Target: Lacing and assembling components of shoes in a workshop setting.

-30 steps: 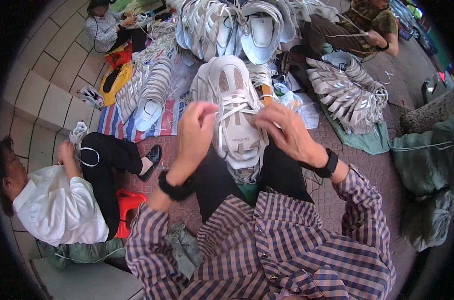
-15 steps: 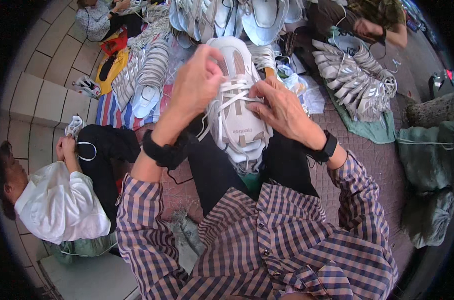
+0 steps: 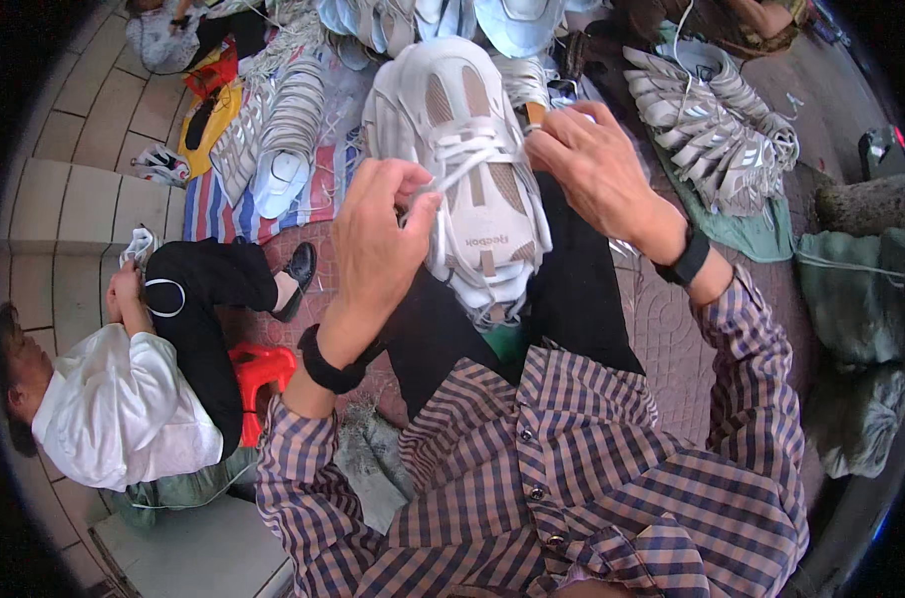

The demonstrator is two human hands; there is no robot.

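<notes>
A white and beige shoe upper (image 3: 487, 214) lies over my lap between my knees, its tongue toward me and the toe pointing away. White shoelaces (image 3: 468, 149) cross its middle. My left hand (image 3: 378, 229) is closed at the upper's left side, pinching a lace strand between thumb and forefinger. At the right edge my right hand (image 3: 600, 164) has its fingers drawn together where another lace strand runs; the fingertips partly hide it. More pale shoe uppers appear stacked beneath the one on top.
Rows of shoe uppers (image 3: 712, 130) lie on a green sheet at right, others (image 3: 288, 130) on a striped sheet at left. A person in a white shirt (image 3: 129, 409) sits at left beside a red stool (image 3: 263, 374). Green sacks (image 3: 851, 299) stand at right.
Both hands have moved apart from the middle of the laces, the left down and left, the right up and right. The lace crossing looks drawn closer together.
</notes>
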